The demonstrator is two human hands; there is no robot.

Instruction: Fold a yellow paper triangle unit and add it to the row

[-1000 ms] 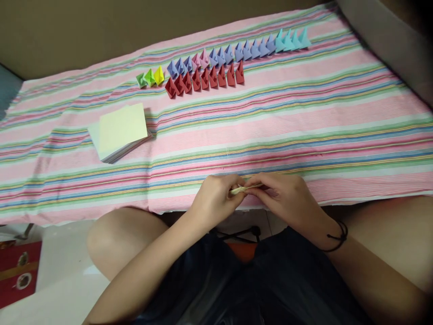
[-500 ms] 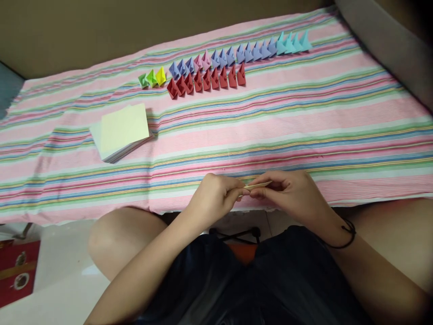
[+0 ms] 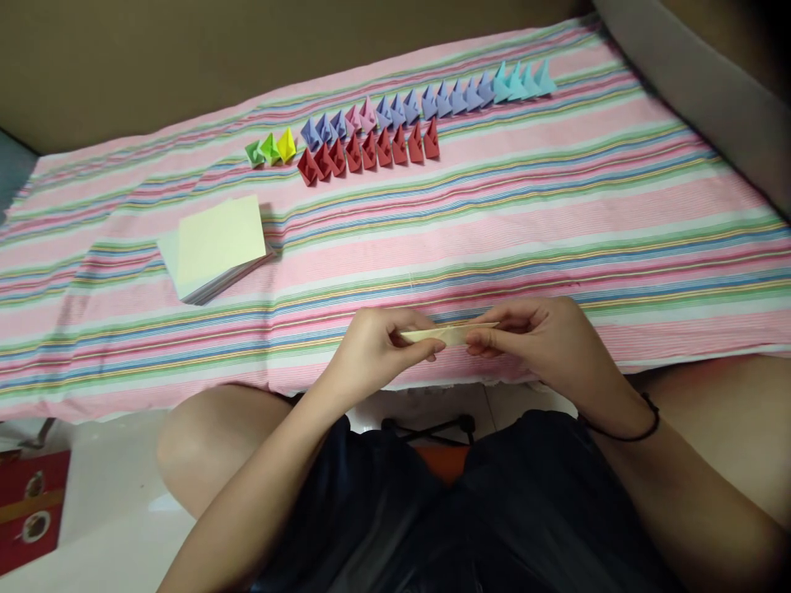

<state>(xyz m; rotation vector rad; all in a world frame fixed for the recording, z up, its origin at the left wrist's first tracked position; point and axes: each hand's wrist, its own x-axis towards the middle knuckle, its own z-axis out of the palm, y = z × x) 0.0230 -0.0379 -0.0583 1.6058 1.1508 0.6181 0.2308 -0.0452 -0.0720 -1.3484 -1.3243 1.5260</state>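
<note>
A pale yellow folded paper (image 3: 453, 335) is stretched level between my two hands, just above the near edge of the striped cloth. My left hand (image 3: 386, 346) pinches its left end, thumb in front and fingers behind. The right end is pinched by my right hand (image 3: 531, 333) in the same way. From above I see the paper mostly edge-on, so its exact folded shape is hard to make out.
A stack of paper sheets (image 3: 221, 240), pale yellow on top, lies at the left. Red folded paper boats (image 3: 369, 151) stand in a row at the back, with purple, pink and turquoise ones (image 3: 524, 82) behind. Green and yellow ones (image 3: 270, 148) sit left of them.
My hands have moved apart, and more of the folded paper shows between them, spread wider. The whole view has shifted slightly.
</note>
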